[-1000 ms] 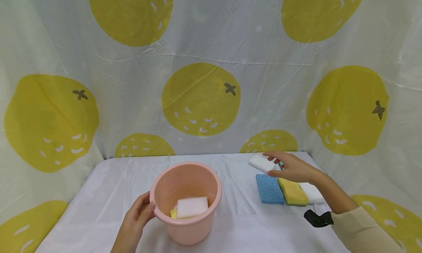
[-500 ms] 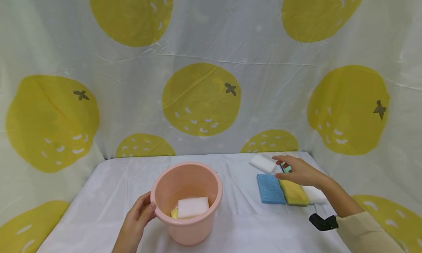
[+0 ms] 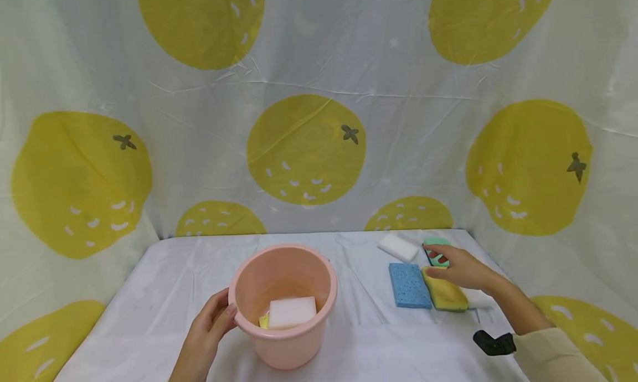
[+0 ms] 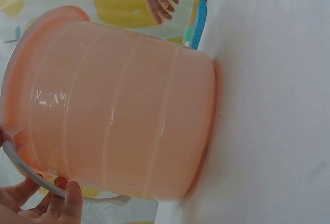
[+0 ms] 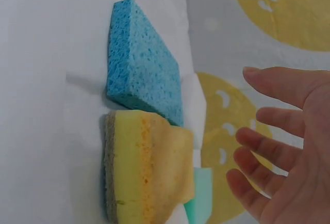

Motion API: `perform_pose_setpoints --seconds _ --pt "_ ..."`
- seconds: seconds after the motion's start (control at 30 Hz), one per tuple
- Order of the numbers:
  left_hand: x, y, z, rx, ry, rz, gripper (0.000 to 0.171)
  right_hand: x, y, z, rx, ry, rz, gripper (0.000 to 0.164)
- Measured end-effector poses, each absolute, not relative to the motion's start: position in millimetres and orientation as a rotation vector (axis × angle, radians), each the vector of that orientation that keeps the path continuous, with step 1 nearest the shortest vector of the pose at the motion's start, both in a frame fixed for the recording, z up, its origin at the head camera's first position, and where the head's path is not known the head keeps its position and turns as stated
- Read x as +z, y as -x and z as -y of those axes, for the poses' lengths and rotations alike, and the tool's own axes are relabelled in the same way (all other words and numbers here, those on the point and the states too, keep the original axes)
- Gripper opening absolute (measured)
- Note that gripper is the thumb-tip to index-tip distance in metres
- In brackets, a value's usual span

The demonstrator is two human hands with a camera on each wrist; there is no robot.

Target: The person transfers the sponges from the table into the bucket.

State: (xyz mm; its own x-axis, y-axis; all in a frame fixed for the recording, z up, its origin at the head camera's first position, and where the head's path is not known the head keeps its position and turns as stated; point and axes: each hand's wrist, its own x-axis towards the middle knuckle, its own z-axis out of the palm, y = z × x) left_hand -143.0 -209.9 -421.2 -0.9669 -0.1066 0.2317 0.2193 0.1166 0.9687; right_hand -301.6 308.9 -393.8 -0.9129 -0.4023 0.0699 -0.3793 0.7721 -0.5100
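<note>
My left hand (image 3: 203, 331) grips the pink bucket (image 3: 286, 349) at the left of its rim. In the left wrist view, its fingers lie at the grey handle (image 4: 37, 177), which hangs down the side. Inside the bucket a white sponge (image 3: 293, 312) rests over something yellow (image 3: 264, 321), mostly hidden. My right hand (image 3: 461, 268) hovers over the sponges at right, fingers apart and holding nothing. Beneath it are a yellow sponge (image 3: 448, 294) with a grey underside and a green sponge (image 3: 436, 241), partly covered by the hand. A blue sponge (image 3: 410, 287) lies beside the yellow one.
At the back lies a white sponge (image 3: 399, 247). Another white block (image 3: 477, 299) sits right of the yellow sponge, partly behind the right forearm. A white cloth covers the table (image 3: 164, 293), and a lemon-print curtain (image 3: 209, 160) stands behind and at both sides.
My right hand has moved right and slightly down, from above the white and blue sponges to above the green and yellow ones, uncovering more of the green sponge. Left hand and bucket stay put.
</note>
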Motion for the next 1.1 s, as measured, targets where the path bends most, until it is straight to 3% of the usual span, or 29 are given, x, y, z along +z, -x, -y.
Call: perform_pose_setpoints --seconds 0.43,0.73,1.1 --pt "-421.1 143.2 210.5 -1.935 0.113 2.15 0.043 -419.3 303.9 -326.9 -0.794 0.489 -2.948 0.071" --pt "-420.5 142.0 209.8 -1.942 0.078 2.159 0.042 -438.6 305.0 -331.5 -0.683 0.396 -3.036 0.088" --pt "-420.3 142.4 210.3 -1.943 0.074 2.167 0.044 -445.9 303.9 -321.8 -0.517 0.272 -3.104 0.094"
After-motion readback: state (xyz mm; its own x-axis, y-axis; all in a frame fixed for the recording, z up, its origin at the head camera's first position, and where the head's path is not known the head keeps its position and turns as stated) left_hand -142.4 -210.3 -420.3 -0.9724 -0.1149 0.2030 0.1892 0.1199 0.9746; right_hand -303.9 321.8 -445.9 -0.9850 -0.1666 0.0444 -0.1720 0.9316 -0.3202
